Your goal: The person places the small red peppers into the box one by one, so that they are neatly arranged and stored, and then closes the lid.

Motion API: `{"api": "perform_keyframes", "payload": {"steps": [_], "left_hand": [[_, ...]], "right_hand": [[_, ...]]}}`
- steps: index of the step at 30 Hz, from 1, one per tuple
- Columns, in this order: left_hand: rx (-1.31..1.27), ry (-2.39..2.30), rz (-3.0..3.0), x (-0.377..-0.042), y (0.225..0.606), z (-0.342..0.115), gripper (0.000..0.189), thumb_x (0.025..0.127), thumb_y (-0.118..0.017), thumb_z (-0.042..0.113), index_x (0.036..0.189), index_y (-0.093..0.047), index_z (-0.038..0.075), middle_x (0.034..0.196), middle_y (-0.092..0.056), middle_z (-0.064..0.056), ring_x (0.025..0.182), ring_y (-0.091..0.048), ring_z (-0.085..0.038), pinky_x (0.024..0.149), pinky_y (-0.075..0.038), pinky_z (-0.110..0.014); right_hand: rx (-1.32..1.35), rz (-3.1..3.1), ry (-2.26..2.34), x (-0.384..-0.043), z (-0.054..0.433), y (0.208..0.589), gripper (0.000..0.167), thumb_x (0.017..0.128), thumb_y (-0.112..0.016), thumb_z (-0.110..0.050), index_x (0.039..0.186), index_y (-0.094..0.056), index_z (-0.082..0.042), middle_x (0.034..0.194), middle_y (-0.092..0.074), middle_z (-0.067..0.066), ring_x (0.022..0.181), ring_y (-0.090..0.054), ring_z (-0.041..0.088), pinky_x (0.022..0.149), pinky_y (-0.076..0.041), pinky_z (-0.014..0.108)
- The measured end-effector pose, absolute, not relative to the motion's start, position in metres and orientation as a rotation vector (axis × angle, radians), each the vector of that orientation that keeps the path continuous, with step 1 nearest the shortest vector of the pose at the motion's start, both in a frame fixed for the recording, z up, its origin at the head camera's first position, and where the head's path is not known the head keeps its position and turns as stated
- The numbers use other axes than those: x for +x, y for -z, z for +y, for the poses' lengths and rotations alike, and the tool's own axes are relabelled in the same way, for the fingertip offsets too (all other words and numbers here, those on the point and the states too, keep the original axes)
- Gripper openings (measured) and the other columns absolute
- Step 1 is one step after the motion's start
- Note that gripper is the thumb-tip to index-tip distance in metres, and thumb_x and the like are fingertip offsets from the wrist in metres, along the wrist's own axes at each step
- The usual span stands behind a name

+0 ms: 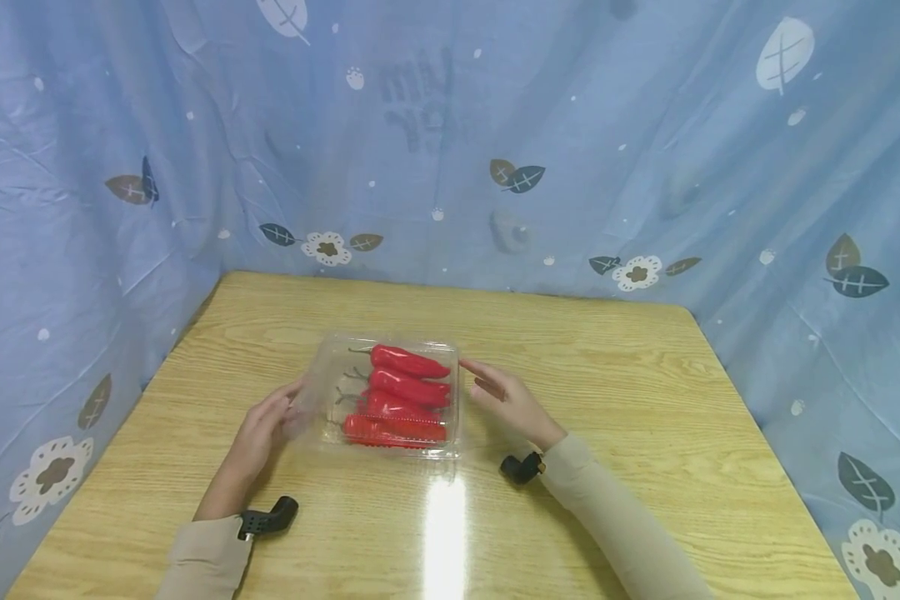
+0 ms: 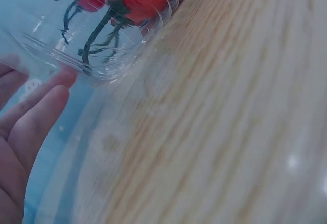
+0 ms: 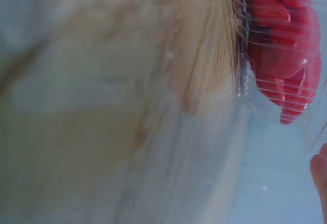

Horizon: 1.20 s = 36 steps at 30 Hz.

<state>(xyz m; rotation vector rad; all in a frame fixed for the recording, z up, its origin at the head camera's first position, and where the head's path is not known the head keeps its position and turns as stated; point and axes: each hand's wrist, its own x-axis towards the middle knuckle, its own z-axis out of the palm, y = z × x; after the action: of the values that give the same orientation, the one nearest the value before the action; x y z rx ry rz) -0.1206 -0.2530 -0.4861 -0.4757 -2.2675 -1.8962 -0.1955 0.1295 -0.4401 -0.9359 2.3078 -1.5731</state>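
Note:
A clear plastic clamshell box (image 1: 328, 367) sits on the table with several red peppers (image 1: 408, 388) lying side by side in it, their green stems pointing left. Beside the box's left end is my left hand (image 1: 258, 429). Its fingers (image 2: 38, 116) are extended, with a fingertip at the box's corner in the left wrist view. On the opposite side, my right hand (image 1: 516, 407) has its fingers stretched toward the right wall; whether they touch it I cannot tell. In the right wrist view only a fingertip (image 3: 319, 169) shows, below the pepper ends.
The wooden table (image 1: 607, 358) extends around the box on all sides. A blue patterned curtain (image 1: 450, 192) hangs along the back and both sides. Black camera mounts (image 1: 268, 518) are strapped at the wrists, over beige sleeves (image 1: 615, 517).

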Motion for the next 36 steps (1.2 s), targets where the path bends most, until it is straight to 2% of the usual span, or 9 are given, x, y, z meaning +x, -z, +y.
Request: {"api": "perform_keyframes", "payload": {"steps": [4,6,8,12,15,19,22,27,36], "left_hand": [[-0.561,1.958,-2.195,-0.121,0.483,-0.253,0.048,0.106,-0.018,0.017,0.143,-0.024,-0.013,0.15,-0.027,-0.027,0.125,-0.047,-0.001,0.097,-0.046,-0.014],[-0.582,1.939,-2.196,-0.121,0.481,-0.252,0.046,0.105,-0.023,0.012,0.145,-0.022,-0.011,0.148,-0.023,-0.033,0.126,-0.046,-0.001,0.098,-0.045,-0.014],[-0.598,1.859,-2.248,-0.121,0.48,-0.252,0.046,0.103,-0.03,0.007,0.146,-0.023,-0.006,0.15,-0.022,-0.032,0.126,-0.047,-0.003,0.098,-0.044,-0.013],[-0.606,1.7,-2.37,-0.12,0.478,-0.251,0.058,0.096,-0.046,0.002,0.15,-0.024,0.006,0.155,-0.02,-0.023,0.125,-0.051,-0.028,0.094,-0.046,-0.014],[-0.566,1.607,-2.458,-0.119,0.476,-0.25,0.07,0.091,-0.058,0.004,0.151,-0.023,0.014,0.157,-0.02,-0.017,0.114,-0.055,-0.045,0.089,-0.051,-0.02],[-0.494,1.452,-2.575,-0.119,0.472,-0.246,0.084,0.084,-0.069,0.009,0.152,-0.021,0.022,0.158,-0.019,-0.009,0.113,-0.057,-0.043,0.091,-0.053,-0.039],[-0.521,1.332,-2.628,-0.119,0.469,-0.244,0.087,0.081,-0.074,0.014,0.151,-0.024,0.019,0.159,-0.017,-0.008,0.123,-0.05,-0.041,0.096,-0.048,-0.053],[-0.601,1.22,-2.676,-0.117,0.464,-0.242,0.083,0.079,-0.077,0.02,0.149,-0.032,0.016,0.16,-0.012,-0.01,0.135,-0.032,-0.044,0.102,-0.039,-0.062],[-0.593,1.197,-2.716,-0.118,0.463,-0.242,0.08,0.08,-0.077,0.027,0.147,-0.035,0.016,0.16,-0.011,-0.008,0.136,-0.031,-0.045,0.1,-0.04,-0.064]], "right_hand": [[-1.065,2.45,1.364,-0.195,0.13,0.448,0.063,0.093,-0.06,-0.018,0.146,-0.031,-0.001,0.151,-0.034,0.016,0.136,-0.036,0.035,0.112,-0.036,0.044],[-1.093,2.503,1.256,-0.193,0.129,0.446,0.074,0.09,-0.065,-0.025,0.148,-0.026,-0.002,0.153,-0.031,0.016,0.137,-0.036,0.036,0.112,-0.036,0.046],[-1.098,2.552,1.148,-0.19,0.128,0.443,0.085,0.086,-0.069,-0.032,0.15,-0.021,-0.004,0.155,-0.026,0.015,0.137,-0.034,0.036,0.113,-0.034,0.047],[-1.066,2.6,1.011,-0.186,0.125,0.44,0.1,0.081,-0.073,-0.04,0.153,-0.011,-0.01,0.158,-0.018,0.01,0.141,-0.026,0.032,0.116,-0.027,0.049],[-1.063,2.608,0.977,-0.184,0.123,0.44,0.106,0.078,-0.074,-0.046,0.153,-0.006,-0.012,0.159,-0.014,0.008,0.143,-0.022,0.029,0.117,-0.025,0.047],[-1.101,2.621,0.951,-0.183,0.122,0.441,0.11,0.076,-0.073,-0.051,0.153,-0.006,-0.01,0.16,-0.011,0.008,0.144,-0.02,0.028,0.118,-0.024,0.046],[-1.13,2.638,0.926,-0.181,0.122,0.441,0.112,0.075,-0.074,-0.051,0.153,-0.005,-0.009,0.16,-0.009,0.008,0.145,-0.019,0.026,0.118,-0.023,0.045],[-1.178,2.65,0.914,-0.178,0.119,0.439,0.108,0.076,-0.076,-0.045,0.153,-0.009,-0.011,0.16,-0.01,0.01,0.144,-0.019,0.027,0.116,-0.026,0.048],[-1.171,2.673,0.861,-0.174,0.119,0.442,0.101,0.077,-0.076,-0.043,0.153,-0.014,-0.018,0.16,-0.01,0.011,0.142,-0.023,0.033,0.11,-0.034,0.055]]}}
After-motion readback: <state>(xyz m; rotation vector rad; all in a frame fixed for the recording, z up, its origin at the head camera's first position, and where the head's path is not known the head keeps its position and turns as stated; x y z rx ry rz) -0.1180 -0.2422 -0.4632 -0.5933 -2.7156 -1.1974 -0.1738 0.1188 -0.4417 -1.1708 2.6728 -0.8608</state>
